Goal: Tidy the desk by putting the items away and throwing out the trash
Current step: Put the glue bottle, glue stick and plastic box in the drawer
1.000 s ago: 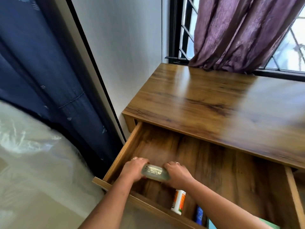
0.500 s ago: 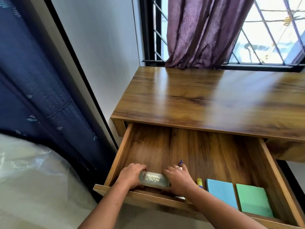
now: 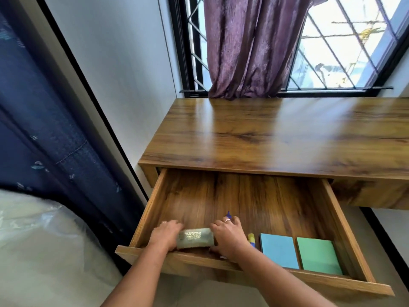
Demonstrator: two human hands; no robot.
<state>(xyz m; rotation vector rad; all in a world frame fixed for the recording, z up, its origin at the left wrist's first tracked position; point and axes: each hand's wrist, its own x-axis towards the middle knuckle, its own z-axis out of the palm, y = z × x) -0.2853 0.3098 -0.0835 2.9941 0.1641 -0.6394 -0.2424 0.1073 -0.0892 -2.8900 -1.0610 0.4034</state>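
Looking down from the head view: open wooden drawer (image 3: 243, 196) pulled out from under the worktop (image 3: 276, 134). Both forearms reach in over the drawer's front panel.

Left hand (image 3: 164, 235) and right hand (image 3: 229, 237) hold a small grey-green box (image 3: 195, 237) between them, one hand at each short end. Fingers (image 3: 174, 224) of both hands curl round the box ends, grasping it. Printed label faces up; the text is too blurred to read. A ring shows on each hand. The box sits low in the drawer's front-left corner, just behind the front panel. Cannot tell whether it touches the drawer floor.

Right of the right hand: a yellow-capped stick (image 3: 251, 239), partly hidden by the wrist. Next to it a blue pad (image 3: 279, 251), then a green pad (image 3: 318, 255), side by side and flat along the front panel. A blue pen tip (image 3: 228, 214) pokes out beyond the right knuckles.

Surroundings: purple curtain (image 3: 250, 45) hanging to the worktop's back edge, window grille (image 3: 332, 52) behind it. Dark blue curtain (image 3: 44, 129) at left, and a plastic-wrapped mattress (image 3: 44, 251) at lower left.
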